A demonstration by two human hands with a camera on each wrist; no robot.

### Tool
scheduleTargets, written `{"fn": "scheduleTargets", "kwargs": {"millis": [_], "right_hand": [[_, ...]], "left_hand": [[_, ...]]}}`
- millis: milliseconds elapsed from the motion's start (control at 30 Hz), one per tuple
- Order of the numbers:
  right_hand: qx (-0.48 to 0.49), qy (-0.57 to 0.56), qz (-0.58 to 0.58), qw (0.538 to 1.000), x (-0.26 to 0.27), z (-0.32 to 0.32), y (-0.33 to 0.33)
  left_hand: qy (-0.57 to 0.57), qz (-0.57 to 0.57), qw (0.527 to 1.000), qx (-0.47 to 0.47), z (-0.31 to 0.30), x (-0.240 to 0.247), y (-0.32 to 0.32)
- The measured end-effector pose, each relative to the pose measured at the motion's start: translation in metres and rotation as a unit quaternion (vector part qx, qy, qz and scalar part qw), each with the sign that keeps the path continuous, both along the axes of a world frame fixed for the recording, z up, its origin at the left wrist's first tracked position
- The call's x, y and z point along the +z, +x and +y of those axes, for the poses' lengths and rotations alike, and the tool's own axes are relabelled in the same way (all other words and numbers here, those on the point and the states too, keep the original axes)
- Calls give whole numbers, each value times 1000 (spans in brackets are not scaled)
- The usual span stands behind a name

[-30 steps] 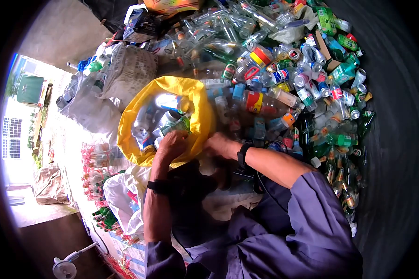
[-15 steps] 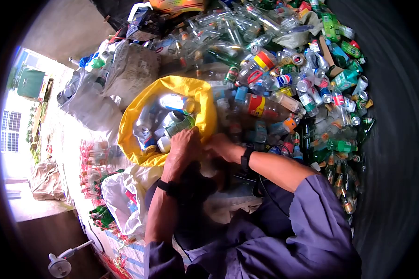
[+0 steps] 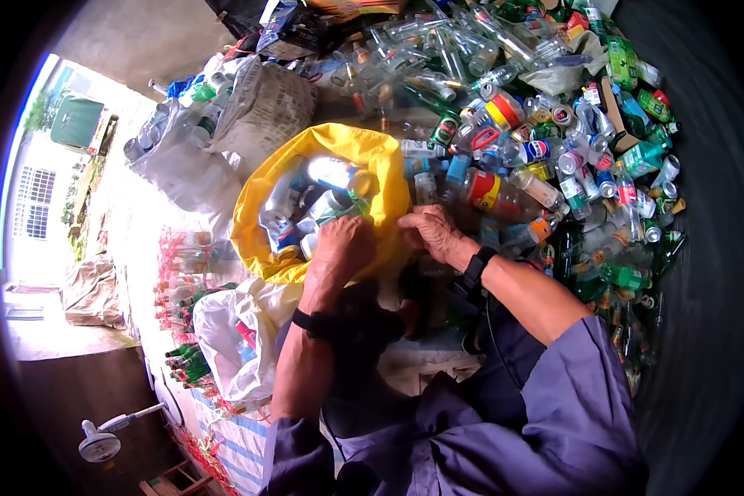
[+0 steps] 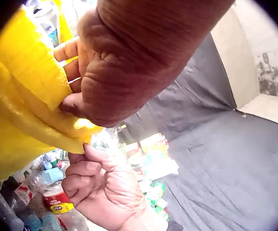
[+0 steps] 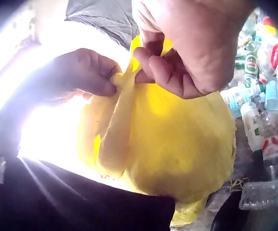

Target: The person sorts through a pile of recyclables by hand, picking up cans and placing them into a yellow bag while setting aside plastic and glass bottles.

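A yellow sack (image 3: 252,223) stands with its mouth wide, and several drink cans (image 3: 339,175) lie inside. At its near rim my left hand (image 3: 341,248) pinches the yellow material, fingers on the inner side and thumb outside in the left wrist view. Just to the right, my right hand (image 3: 440,234) pinches the same rim between thumb and curled forefinger. Seen from the right wrist, a folded strip of the sack (image 5: 117,127) hangs between the two hands, and the sack's lower body bulges below them.
A large heap of plastic bottles (image 3: 546,150) and cans spreads to the right and back. White sacks (image 3: 182,178) stand at the left, with another white bag (image 3: 231,364) holding items nearer me. A dark sheet (image 3: 711,248) hangs along the right side.
My left hand has moved from over the cans inside the sack to its near rim, beside my right hand. The head view has shifted, so the scene sits further right.
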State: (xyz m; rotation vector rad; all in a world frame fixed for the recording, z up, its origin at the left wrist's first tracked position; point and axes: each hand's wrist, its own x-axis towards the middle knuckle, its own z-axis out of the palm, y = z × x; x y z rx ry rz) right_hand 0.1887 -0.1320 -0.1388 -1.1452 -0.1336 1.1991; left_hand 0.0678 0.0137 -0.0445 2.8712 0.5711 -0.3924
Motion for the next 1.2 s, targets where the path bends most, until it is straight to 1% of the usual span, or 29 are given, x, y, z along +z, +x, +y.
{"fn": "scheduleTargets", "kwargs": {"millis": [67,100,167,233,300,367,400,467,500,533,600,633,667,733,767,800,833,867,933,967,1000,1067,1100,1133,1167,1200], "right_hand": [[7,-29,-45,999,6,1,3],[6,-30,-45,999,9,-1,6],[34,-7,-103,994,16,-6,10],[33,0,-112,993,18,-5,9],[24,2,-126,992,18,-5,12],[54,22,-135,989,10,-5,17],[44,13,-141,989,2,-5,20],[58,12,-55,997,-9,-6,25],[38,-3,3,999,-11,-6,25],[30,-8,0,1000,-7,-9,29],[47,-16,30,998,0,-15,36],[37,-38,11,999,7,-18,39],[34,-40,9,999,1,-20,43],[17,-73,-36,997,-24,-21,52],[12,-76,-39,996,-32,-23,56],[5,-109,-62,992,-40,-27,59],[-3,-143,-85,986,-48,-30,62],[-6,-147,-86,985,-57,-34,63],[-33,-105,-113,988,-68,-41,66],[-29,-88,-160,983,-71,-47,68],[-31,-92,-161,982,-73,-49,70],[-4,-145,-183,972,-64,-52,75],[-5,-147,-185,972,-74,-54,81],[56,-139,-314,937,-99,-58,92],[116,-129,-437,883,-97,-60,100],[116,-132,-439,881,-96,-65,110]], "left_hand": [[-12,-10,1000,4,-2,12,3],[-3,-13,1000,19,-5,17,4],[4,-15,999,32,-7,24,6],[-11,-35,999,32,-8,25,7],[-33,-22,999,34,-6,23,12],[-39,-37,998,28,-9,21,12],[-49,-31,998,31,-9,22,13],[-42,-44,998,3,-3,10,9],[-35,-66,997,-14,-1,3,6],[-23,-59,998,-16,-3,4,8],[-12,-38,999,-14,-4,4,10],[-4,-33,999,-14,-5,6,12],[-7,-36,999,-17,-7,7,13],[-2,-36,999,-10,-12,16,14],[-2,-46,999,-13,-17,24,16],[-3,-29,1000,-7,-21,33,18],[1,-47,999,-14,-23,36,18],[6,-65,998,-20,-25,39,18],[-11,-89,995,-32,-32,48,20],[-18,-111,993,-41,-34,50,20],[-24,-132,990,-50,-37,51,21],[-34,-153,985,-66,-43,52,23],[-41,-174,981,-80,-48,53,25],[-43,-177,980,-81,-54,57,27],[-64,-159,981,-88,-61,64,29],[-87,-141,982,-93,-68,69,31]]}}
